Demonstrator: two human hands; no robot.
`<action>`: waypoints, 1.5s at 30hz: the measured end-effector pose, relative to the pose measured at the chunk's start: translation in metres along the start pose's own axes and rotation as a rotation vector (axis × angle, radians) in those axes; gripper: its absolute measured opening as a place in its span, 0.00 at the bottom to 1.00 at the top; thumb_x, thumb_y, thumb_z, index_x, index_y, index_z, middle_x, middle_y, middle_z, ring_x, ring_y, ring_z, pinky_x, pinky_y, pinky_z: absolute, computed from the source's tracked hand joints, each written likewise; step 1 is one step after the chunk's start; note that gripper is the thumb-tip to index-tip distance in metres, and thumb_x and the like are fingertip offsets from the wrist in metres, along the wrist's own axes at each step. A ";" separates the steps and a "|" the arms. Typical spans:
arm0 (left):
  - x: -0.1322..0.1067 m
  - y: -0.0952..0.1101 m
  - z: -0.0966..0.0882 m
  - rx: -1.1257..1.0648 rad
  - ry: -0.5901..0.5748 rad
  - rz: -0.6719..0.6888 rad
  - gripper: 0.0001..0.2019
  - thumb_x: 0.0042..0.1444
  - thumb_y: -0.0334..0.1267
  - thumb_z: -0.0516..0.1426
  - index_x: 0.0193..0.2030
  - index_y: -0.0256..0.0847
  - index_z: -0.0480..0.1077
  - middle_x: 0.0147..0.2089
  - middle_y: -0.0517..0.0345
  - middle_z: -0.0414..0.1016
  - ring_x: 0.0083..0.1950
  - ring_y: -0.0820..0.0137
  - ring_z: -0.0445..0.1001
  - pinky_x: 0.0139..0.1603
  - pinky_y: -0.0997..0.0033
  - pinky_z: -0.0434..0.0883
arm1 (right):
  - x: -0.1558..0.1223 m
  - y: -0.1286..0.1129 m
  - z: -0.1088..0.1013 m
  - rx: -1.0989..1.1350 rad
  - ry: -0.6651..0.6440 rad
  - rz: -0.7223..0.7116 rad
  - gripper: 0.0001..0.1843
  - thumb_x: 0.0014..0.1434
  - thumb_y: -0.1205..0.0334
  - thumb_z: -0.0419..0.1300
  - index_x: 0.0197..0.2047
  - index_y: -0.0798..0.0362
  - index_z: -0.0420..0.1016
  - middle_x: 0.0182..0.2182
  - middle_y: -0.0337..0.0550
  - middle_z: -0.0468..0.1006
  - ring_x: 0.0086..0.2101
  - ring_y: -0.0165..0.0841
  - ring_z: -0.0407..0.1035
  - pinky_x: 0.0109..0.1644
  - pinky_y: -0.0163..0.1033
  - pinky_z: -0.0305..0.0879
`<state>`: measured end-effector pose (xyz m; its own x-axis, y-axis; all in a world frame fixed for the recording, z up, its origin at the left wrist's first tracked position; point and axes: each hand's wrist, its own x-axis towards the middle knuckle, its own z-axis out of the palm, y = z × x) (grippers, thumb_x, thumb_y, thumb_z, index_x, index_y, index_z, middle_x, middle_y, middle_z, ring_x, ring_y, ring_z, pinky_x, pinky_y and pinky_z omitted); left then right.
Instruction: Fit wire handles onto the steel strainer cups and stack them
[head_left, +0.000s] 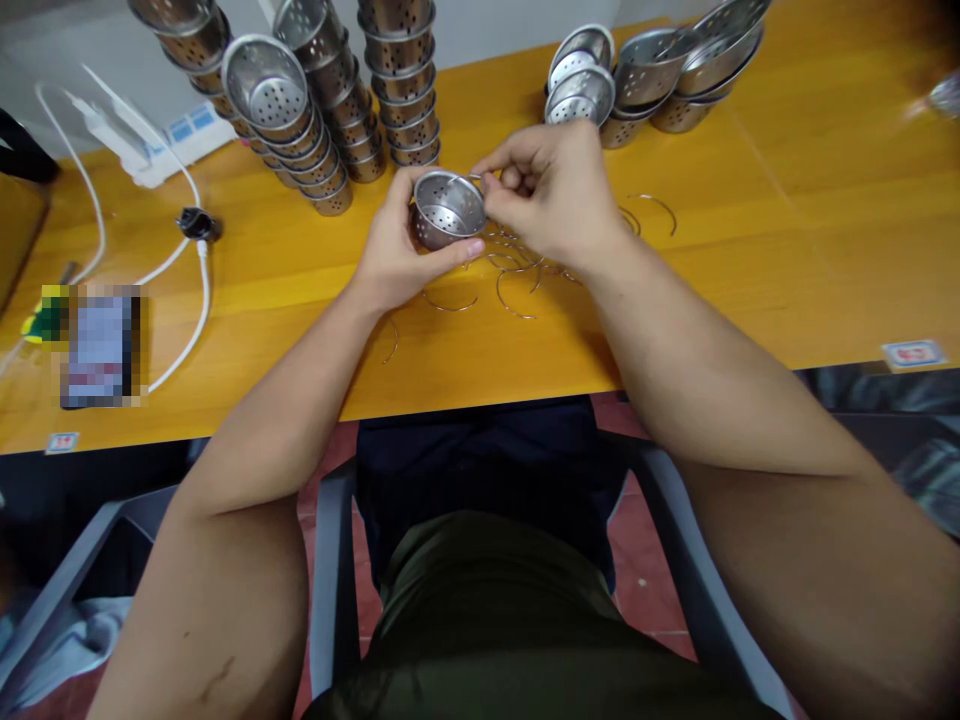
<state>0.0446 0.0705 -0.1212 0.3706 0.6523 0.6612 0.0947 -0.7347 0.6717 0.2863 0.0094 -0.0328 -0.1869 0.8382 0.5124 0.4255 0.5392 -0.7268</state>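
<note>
My left hand is wrapped round a small perforated metal cup, its mouth tilted toward me. At the cup's right rim, my right hand pinches a thin curved wire, part of which reaches over the rim. The fingers hide the wire's other end. Below the hands, several loose curved wires lie on the wooden table. One more curved wire rests to the right of my right wrist.
Tall stacks of perforated cups stand at the back left. More cups are piled at the back right. A white power strip with cables and a blurred phone lie on the left.
</note>
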 end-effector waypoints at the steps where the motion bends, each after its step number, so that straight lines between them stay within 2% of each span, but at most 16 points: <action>1: 0.000 0.001 -0.001 0.003 -0.002 0.009 0.45 0.61 0.74 0.82 0.72 0.53 0.72 0.66 0.49 0.82 0.65 0.48 0.88 0.70 0.47 0.86 | 0.000 -0.001 0.000 0.003 -0.001 0.011 0.19 0.63 0.82 0.72 0.40 0.45 0.91 0.29 0.33 0.75 0.28 0.32 0.60 0.35 0.42 0.54; 8: 0.000 0.011 -0.002 0.023 -0.025 -0.029 0.42 0.64 0.64 0.82 0.75 0.56 0.70 0.69 0.48 0.82 0.67 0.47 0.87 0.70 0.46 0.87 | -0.003 -0.004 0.000 0.008 -0.018 0.047 0.15 0.68 0.77 0.71 0.45 0.45 0.90 0.30 0.33 0.73 0.30 0.33 0.58 0.36 0.42 0.54; 11: 0.000 0.016 -0.004 0.040 -0.034 -0.010 0.43 0.63 0.63 0.83 0.76 0.60 0.70 0.71 0.48 0.81 0.70 0.46 0.85 0.73 0.43 0.86 | -0.005 -0.010 0.003 -0.003 -0.004 0.033 0.19 0.66 0.78 0.71 0.50 0.43 0.88 0.29 0.30 0.71 0.29 0.34 0.57 0.37 0.43 0.58; 13: -0.001 0.020 -0.005 0.060 -0.052 0.011 0.45 0.61 0.64 0.83 0.77 0.62 0.69 0.73 0.49 0.80 0.72 0.45 0.84 0.76 0.40 0.84 | -0.007 -0.014 0.008 -0.001 0.026 0.011 0.22 0.63 0.79 0.71 0.50 0.41 0.86 0.27 0.30 0.69 0.28 0.35 0.58 0.37 0.44 0.60; 15: -0.002 0.024 -0.006 0.075 -0.060 0.012 0.48 0.58 0.64 0.85 0.78 0.65 0.68 0.75 0.49 0.79 0.73 0.43 0.82 0.77 0.38 0.83 | -0.009 -0.017 0.013 -0.008 0.055 0.005 0.20 0.62 0.78 0.73 0.45 0.39 0.85 0.26 0.31 0.70 0.27 0.38 0.62 0.37 0.45 0.62; 18: -0.002 0.031 -0.007 0.087 -0.057 -0.019 0.49 0.56 0.63 0.86 0.77 0.64 0.69 0.75 0.49 0.79 0.73 0.42 0.81 0.79 0.35 0.81 | -0.010 -0.021 0.020 -0.052 0.053 0.060 0.13 0.66 0.68 0.78 0.41 0.38 0.83 0.28 0.36 0.75 0.31 0.44 0.73 0.33 0.46 0.64; 21: -0.002 0.033 -0.005 0.089 -0.062 -0.024 0.47 0.59 0.68 0.84 0.76 0.59 0.70 0.72 0.48 0.79 0.73 0.42 0.81 0.79 0.37 0.80 | -0.011 -0.025 0.022 -0.077 0.035 0.099 0.09 0.70 0.60 0.79 0.42 0.38 0.84 0.30 0.40 0.79 0.36 0.47 0.79 0.32 0.47 0.67; 25: 0.000 0.027 -0.003 0.077 -0.047 -0.033 0.48 0.61 0.82 0.76 0.75 0.57 0.69 0.68 0.49 0.81 0.68 0.45 0.84 0.73 0.43 0.83 | -0.010 -0.028 0.011 0.027 -0.032 0.101 0.09 0.73 0.52 0.79 0.42 0.39 0.85 0.31 0.41 0.81 0.37 0.46 0.78 0.36 0.47 0.71; 28: 0.001 0.020 -0.004 0.042 -0.039 -0.089 0.47 0.62 0.86 0.72 0.71 0.55 0.71 0.64 0.50 0.82 0.64 0.48 0.86 0.69 0.46 0.84 | -0.009 -0.022 -0.004 0.244 -0.201 0.037 0.12 0.74 0.45 0.82 0.44 0.40 0.90 0.31 0.39 0.81 0.33 0.39 0.75 0.39 0.45 0.73; 30: 0.000 0.018 -0.006 0.011 -0.064 -0.109 0.48 0.61 0.87 0.73 0.70 0.54 0.72 0.63 0.49 0.83 0.61 0.49 0.87 0.66 0.46 0.85 | -0.008 -0.016 -0.011 0.373 -0.313 -0.021 0.18 0.72 0.38 0.85 0.46 0.42 0.92 0.31 0.36 0.82 0.29 0.33 0.72 0.37 0.42 0.72; 33: -0.003 0.018 -0.008 -0.045 -0.106 -0.106 0.51 0.58 0.87 0.75 0.72 0.54 0.72 0.62 0.48 0.84 0.59 0.49 0.88 0.62 0.45 0.87 | -0.007 -0.009 -0.018 0.469 -0.400 -0.020 0.30 0.67 0.26 0.87 0.47 0.44 0.91 0.31 0.35 0.84 0.26 0.29 0.71 0.32 0.39 0.70; 35: -0.004 0.021 -0.010 -0.065 -0.116 -0.112 0.51 0.57 0.86 0.77 0.72 0.53 0.72 0.63 0.47 0.85 0.60 0.48 0.88 0.62 0.45 0.87 | -0.006 -0.009 -0.020 0.504 -0.440 0.003 0.33 0.65 0.24 0.87 0.49 0.45 0.92 0.34 0.36 0.86 0.27 0.29 0.73 0.33 0.38 0.72; 38: -0.004 0.026 -0.011 -0.064 -0.136 -0.151 0.48 0.58 0.84 0.78 0.71 0.55 0.75 0.62 0.50 0.86 0.60 0.49 0.88 0.63 0.44 0.88 | -0.006 -0.010 -0.023 0.514 -0.464 -0.017 0.34 0.65 0.25 0.87 0.52 0.46 0.92 0.39 0.38 0.89 0.29 0.28 0.76 0.36 0.37 0.76; 41: -0.003 0.025 -0.013 -0.057 -0.155 -0.175 0.47 0.58 0.84 0.77 0.72 0.58 0.75 0.63 0.52 0.87 0.61 0.48 0.88 0.64 0.42 0.89 | -0.007 -0.011 -0.023 0.465 -0.442 -0.045 0.36 0.67 0.23 0.85 0.50 0.48 0.90 0.35 0.37 0.86 0.28 0.27 0.74 0.33 0.35 0.72; 45: -0.004 0.012 -0.013 -0.051 -0.179 -0.040 0.54 0.55 0.82 0.81 0.77 0.59 0.69 0.69 0.51 0.85 0.64 0.48 0.88 0.68 0.38 0.89 | -0.008 -0.011 -0.018 0.430 -0.393 -0.037 0.37 0.66 0.21 0.85 0.47 0.48 0.88 0.30 0.34 0.80 0.26 0.27 0.70 0.31 0.37 0.65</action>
<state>0.0327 0.0615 -0.1116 0.5266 0.6338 0.5666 0.0678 -0.6956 0.7152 0.2990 -0.0046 -0.0203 -0.5444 0.7412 0.3927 0.0300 0.4850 -0.8740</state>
